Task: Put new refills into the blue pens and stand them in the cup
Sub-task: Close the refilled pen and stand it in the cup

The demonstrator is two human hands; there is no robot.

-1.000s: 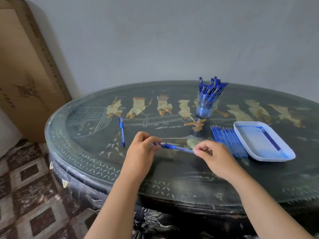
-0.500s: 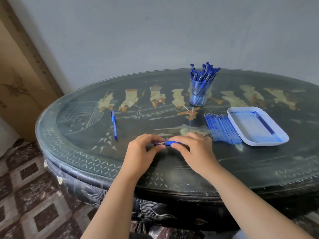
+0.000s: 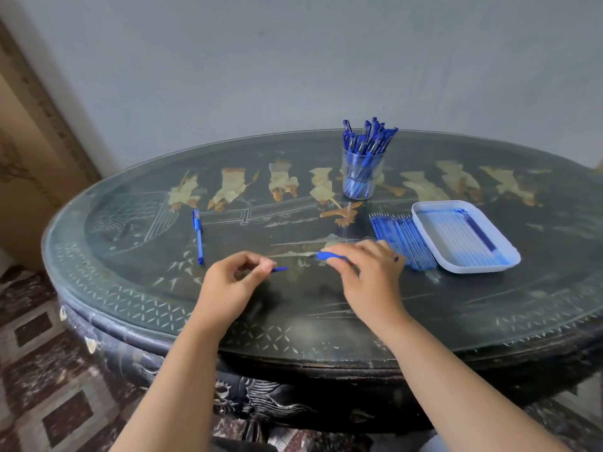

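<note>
Two blue parts lie apart above the near table edge, well in front of the cup. The right hand curls its fingers round the pen barrel, whose tip points left. The left hand, farther to the cup's front left, pinches a short thin blue piece between thumb and fingertips; whether it is a cap or a tip I cannot tell. The clear cup stands upright toward the back of the dark inlaid table, filled with capped blue pens. A row of refills lies to the cup's front right, just beside a white tray. A single capped pen lies well to the cup's left.
</note>
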